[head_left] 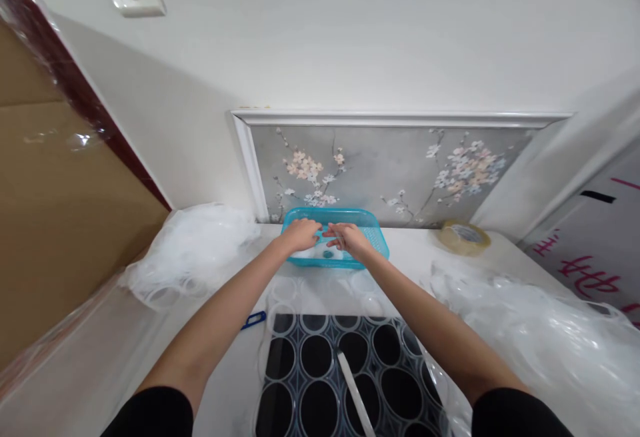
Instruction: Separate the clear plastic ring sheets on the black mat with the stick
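Observation:
A turquoise plastic basket [376, 257] stands against the wall, and both my hands are over it. Its floor bears something white with a small dark teal spot. My left hand [302, 233] has its fingers bent inward at the basket's left half; what they close on, if anything, is hidden. Facing it, my right hand [350, 238] has its fingers drawn together, with a faint clear piece seeming to show at them. Closer to me lies a black sheet with a pattern of large ovals [320, 357]. A white strip-like tool [356, 394] rests across that sheet.
Clear plastic rings and film [193, 244] are heaped at left, with another clear plastic heap [545, 330] at right. A tape roll [463, 237] lies by the wall. A blue-handled tool [254, 319] is beside my left forearm. Cardboard [60, 210] stands at far left.

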Action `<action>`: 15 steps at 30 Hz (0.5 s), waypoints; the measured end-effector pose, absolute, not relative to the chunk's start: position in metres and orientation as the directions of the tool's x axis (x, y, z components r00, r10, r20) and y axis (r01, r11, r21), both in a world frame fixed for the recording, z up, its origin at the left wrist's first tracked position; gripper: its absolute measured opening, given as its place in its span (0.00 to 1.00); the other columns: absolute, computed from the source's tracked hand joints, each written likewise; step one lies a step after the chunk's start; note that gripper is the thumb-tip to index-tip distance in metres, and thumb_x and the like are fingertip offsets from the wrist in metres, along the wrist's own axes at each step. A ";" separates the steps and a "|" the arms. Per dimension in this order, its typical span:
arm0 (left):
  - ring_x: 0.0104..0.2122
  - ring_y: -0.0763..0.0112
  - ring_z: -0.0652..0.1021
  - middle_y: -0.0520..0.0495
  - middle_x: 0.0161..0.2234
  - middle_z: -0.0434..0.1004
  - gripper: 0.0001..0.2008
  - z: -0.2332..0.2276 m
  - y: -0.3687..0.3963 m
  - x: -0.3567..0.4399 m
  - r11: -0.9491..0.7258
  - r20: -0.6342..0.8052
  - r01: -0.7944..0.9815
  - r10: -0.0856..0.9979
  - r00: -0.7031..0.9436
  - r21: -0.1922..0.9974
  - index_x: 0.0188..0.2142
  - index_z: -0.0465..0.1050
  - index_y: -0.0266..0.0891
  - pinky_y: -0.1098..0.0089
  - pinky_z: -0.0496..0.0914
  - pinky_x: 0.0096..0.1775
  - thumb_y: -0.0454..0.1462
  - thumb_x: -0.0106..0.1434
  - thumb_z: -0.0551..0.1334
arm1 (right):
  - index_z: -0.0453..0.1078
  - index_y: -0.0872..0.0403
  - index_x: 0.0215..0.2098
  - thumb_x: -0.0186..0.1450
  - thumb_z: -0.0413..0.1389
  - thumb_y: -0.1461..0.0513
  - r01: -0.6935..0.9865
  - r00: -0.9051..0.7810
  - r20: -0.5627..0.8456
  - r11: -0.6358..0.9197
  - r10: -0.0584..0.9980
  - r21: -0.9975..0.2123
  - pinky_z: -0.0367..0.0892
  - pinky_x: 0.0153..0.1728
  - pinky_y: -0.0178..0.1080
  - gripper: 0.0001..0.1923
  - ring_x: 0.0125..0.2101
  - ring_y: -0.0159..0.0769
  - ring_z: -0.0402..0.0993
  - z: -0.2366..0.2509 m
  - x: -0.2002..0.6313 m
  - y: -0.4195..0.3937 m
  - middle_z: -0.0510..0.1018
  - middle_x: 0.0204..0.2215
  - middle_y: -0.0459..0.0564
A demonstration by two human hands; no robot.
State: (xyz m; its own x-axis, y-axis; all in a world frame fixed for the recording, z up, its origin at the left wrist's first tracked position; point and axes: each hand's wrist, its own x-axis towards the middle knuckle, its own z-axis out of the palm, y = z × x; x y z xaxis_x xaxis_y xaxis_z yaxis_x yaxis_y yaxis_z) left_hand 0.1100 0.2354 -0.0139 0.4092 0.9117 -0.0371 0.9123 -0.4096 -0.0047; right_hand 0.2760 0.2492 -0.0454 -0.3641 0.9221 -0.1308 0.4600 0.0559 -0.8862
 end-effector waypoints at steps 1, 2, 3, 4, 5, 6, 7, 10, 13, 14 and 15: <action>0.50 0.57 0.72 0.40 0.47 0.73 0.11 -0.013 0.229 0.106 -0.395 0.018 0.919 0.919 0.395 -0.011 0.48 0.71 0.34 0.57 0.65 0.51 0.34 0.67 0.58 | 0.71 0.56 0.42 0.69 0.42 0.54 0.482 -0.372 -0.123 0.079 0.920 -0.873 0.68 0.28 0.31 0.20 0.32 0.33 0.78 -0.046 0.273 0.247 0.80 0.39 0.55; 0.50 0.56 0.71 0.40 0.47 0.73 0.11 -0.012 0.223 0.101 -0.381 0.072 0.925 0.922 0.381 -0.013 0.48 0.72 0.35 0.57 0.64 0.52 0.34 0.67 0.57 | 0.72 0.57 0.40 0.69 0.43 0.53 0.517 -0.380 -0.115 0.107 0.918 -0.849 0.68 0.29 0.31 0.20 0.32 0.34 0.78 -0.046 0.270 0.246 0.80 0.37 0.55; 0.50 0.56 0.71 0.40 0.47 0.73 0.11 -0.012 0.218 0.095 -0.368 0.122 0.930 0.922 0.367 -0.011 0.47 0.72 0.35 0.58 0.64 0.52 0.34 0.67 0.56 | 0.74 0.57 0.36 0.69 0.44 0.53 0.557 -0.388 -0.112 0.136 0.915 -0.820 0.68 0.31 0.31 0.21 0.32 0.35 0.78 -0.047 0.268 0.245 0.81 0.34 0.55; 0.50 0.56 0.72 0.40 0.47 0.74 0.11 -0.012 0.213 0.090 -0.359 0.166 0.933 0.920 0.355 -0.006 0.47 0.72 0.35 0.58 0.64 0.52 0.34 0.68 0.56 | 0.74 0.57 0.31 0.69 0.44 0.52 0.595 -0.394 -0.112 0.160 0.912 -0.788 0.67 0.33 0.32 0.23 0.32 0.36 0.78 -0.048 0.265 0.243 0.81 0.31 0.55; 0.49 0.56 0.72 0.40 0.46 0.74 0.11 -0.012 0.208 0.085 -0.354 0.205 0.935 0.916 0.346 0.002 0.46 0.73 0.35 0.58 0.64 0.51 0.35 0.68 0.56 | 0.74 0.57 0.27 0.69 0.44 0.51 0.631 -0.399 -0.113 0.183 0.910 -0.754 0.67 0.34 0.33 0.25 0.32 0.37 0.78 -0.048 0.263 0.242 0.80 0.28 0.55; 0.48 0.56 0.73 0.40 0.45 0.75 0.10 -0.011 0.203 0.080 -0.352 0.240 0.936 0.910 0.339 0.012 0.44 0.73 0.35 0.59 0.65 0.50 0.35 0.67 0.56 | 0.74 0.57 0.24 0.70 0.43 0.51 0.662 -0.400 -0.111 0.203 0.910 -0.721 0.66 0.35 0.33 0.27 0.33 0.38 0.78 -0.048 0.260 0.240 0.80 0.26 0.55; 0.47 0.57 0.74 0.41 0.44 0.75 0.10 -0.010 0.198 0.076 -0.355 0.274 0.935 0.902 0.335 0.024 0.44 0.73 0.34 0.59 0.65 0.50 0.34 0.67 0.56 | 0.74 0.56 0.23 0.70 0.42 0.51 0.689 -0.398 -0.106 0.221 0.911 -0.690 0.66 0.36 0.33 0.28 0.34 0.39 0.78 -0.048 0.259 0.237 0.80 0.26 0.56; 0.45 0.57 0.75 0.41 0.43 0.76 0.10 -0.002 0.171 0.075 -0.395 0.369 0.916 0.862 0.346 0.064 0.44 0.72 0.34 0.58 0.67 0.48 0.33 0.67 0.54 | 0.76 0.56 0.27 0.71 0.42 0.51 0.732 -0.397 -0.052 0.281 0.916 -0.620 0.64 0.36 0.34 0.28 0.35 0.40 0.77 -0.038 0.260 0.227 0.81 0.29 0.56; 0.42 0.62 0.76 0.44 0.41 0.76 0.09 0.008 0.108 0.087 -0.508 0.449 0.856 0.789 0.420 0.092 0.45 0.68 0.38 0.60 0.70 0.47 0.36 0.67 0.56 | 0.77 0.56 0.30 0.71 0.41 0.50 0.725 -0.430 0.035 0.368 0.902 -0.581 0.62 0.34 0.34 0.29 0.34 0.40 0.77 -0.019 0.274 0.211 0.81 0.29 0.55; 0.40 0.64 0.76 0.46 0.40 0.75 0.09 0.011 0.079 0.090 -0.571 0.488 0.814 0.742 0.459 0.103 0.46 0.65 0.41 0.62 0.71 0.45 0.37 0.66 0.56 | 0.77 0.56 0.31 0.71 0.41 0.50 0.718 -0.445 0.062 0.397 0.893 -0.572 0.62 0.34 0.34 0.29 0.33 0.39 0.77 -0.012 0.281 0.205 0.81 0.29 0.54; 0.39 0.64 0.76 0.46 0.40 0.74 0.12 0.012 0.047 0.092 -0.669 0.587 0.727 0.653 0.478 0.152 0.48 0.63 0.43 0.61 0.72 0.43 0.37 0.64 0.57 | 0.77 0.56 0.31 0.70 0.41 0.49 0.709 -0.461 0.084 0.424 0.883 -0.564 0.61 0.33 0.34 0.28 0.33 0.39 0.77 -0.007 0.288 0.197 0.81 0.29 0.53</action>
State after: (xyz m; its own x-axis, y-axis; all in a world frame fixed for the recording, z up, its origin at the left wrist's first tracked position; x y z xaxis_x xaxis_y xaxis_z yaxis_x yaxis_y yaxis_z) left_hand 0.0921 0.0473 0.0124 0.4785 0.6530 0.5870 0.7272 -0.6694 0.1519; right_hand 0.2876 0.1972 -0.0067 -0.4613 0.8833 0.0839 0.7088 0.4238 -0.5639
